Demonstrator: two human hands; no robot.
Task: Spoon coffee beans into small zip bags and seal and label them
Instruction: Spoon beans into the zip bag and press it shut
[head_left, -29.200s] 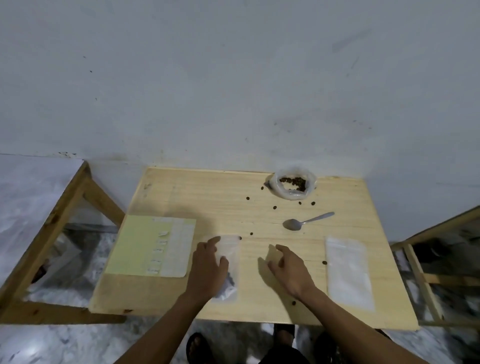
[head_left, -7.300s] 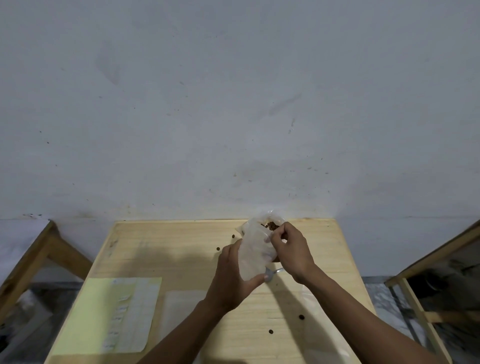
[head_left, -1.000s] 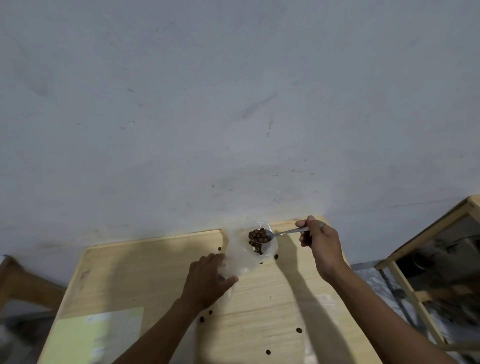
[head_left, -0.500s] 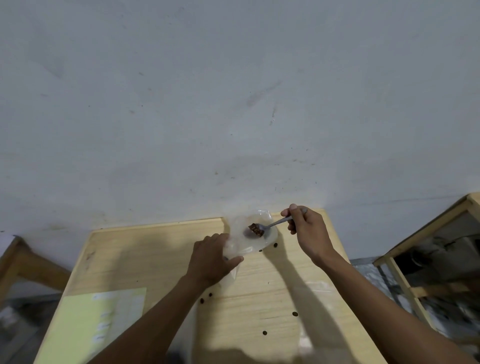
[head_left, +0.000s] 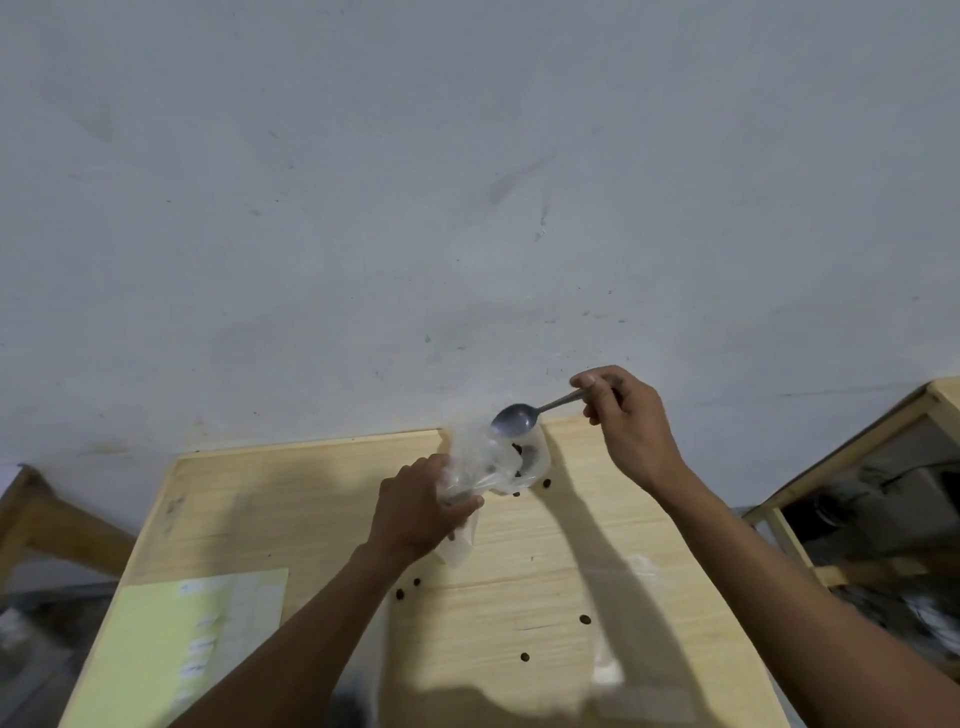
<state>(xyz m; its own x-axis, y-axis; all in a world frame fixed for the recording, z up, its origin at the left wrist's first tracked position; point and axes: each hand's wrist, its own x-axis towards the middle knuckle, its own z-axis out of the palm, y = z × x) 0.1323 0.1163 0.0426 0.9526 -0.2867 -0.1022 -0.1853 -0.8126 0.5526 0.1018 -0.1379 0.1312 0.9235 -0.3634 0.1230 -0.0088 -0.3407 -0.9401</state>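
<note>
My left hand (head_left: 421, 506) grips a small clear zip bag (head_left: 467, 467) and holds it upright over the wooden table (head_left: 571, 545), its mouth facing up. My right hand (head_left: 623, 415) pinches the handle of a metal spoon (head_left: 514, 418). The spoon's bowl is empty and tilted just above the bag's mouth. Behind the small bag lies the clear bag of coffee beans (head_left: 532, 462) at the table's far edge, with a few dark beans visible inside. How many beans the small bag holds is unclear.
Loose beans (head_left: 584, 619) are scattered over the table. A yellow label sheet (head_left: 171, 639) lies at the front left. Flat spare zip bags (head_left: 623, 670) lie at the front right. A wall stands right behind the table; wooden frames flank both sides.
The spoon has come up out of the bean bag and now shows empty above the small bag. My left hand has raised the small bag slightly.
</note>
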